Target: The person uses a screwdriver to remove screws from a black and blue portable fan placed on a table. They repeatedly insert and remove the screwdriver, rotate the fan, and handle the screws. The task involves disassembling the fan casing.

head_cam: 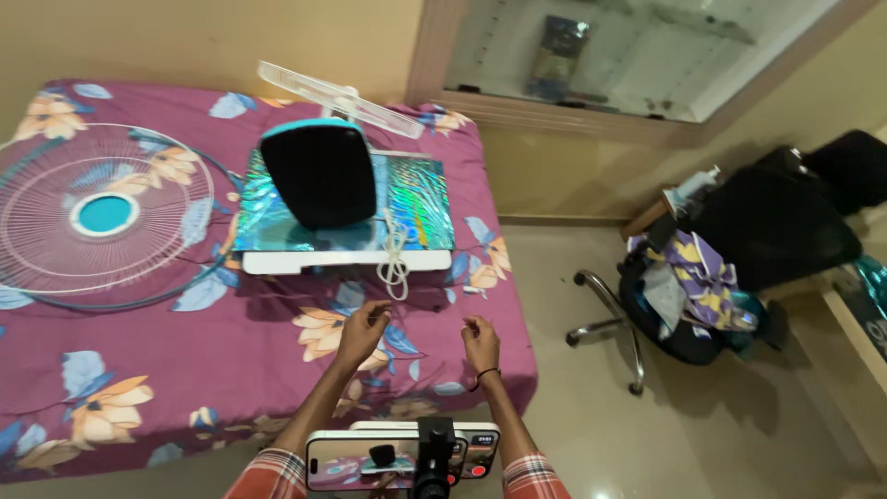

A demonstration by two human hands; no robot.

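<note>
My left hand [362,331] hovers over the magenta flowered bedsheet [185,342], fingers loosely curled, just below a coiled white cord [395,259]. My right hand [480,342] is beside it near the bed's right edge, fingers bent and pinched together; I cannot tell whether it holds anything. The cord hangs from a fan's black and teal motor housing [319,176], which stands on a white base with a shiny iridescent top [425,199]. A white translucent blade piece [337,97] sticks out behind the housing. A round white wire fan grille [97,217] with a teal centre lies flat at the left.
A black office chair [739,268] piled with clothes and bags stands on the tiled floor to the right. A mirror [628,55] leans on the wall behind the bed. A phone on a mount [402,455] sits at my chest.
</note>
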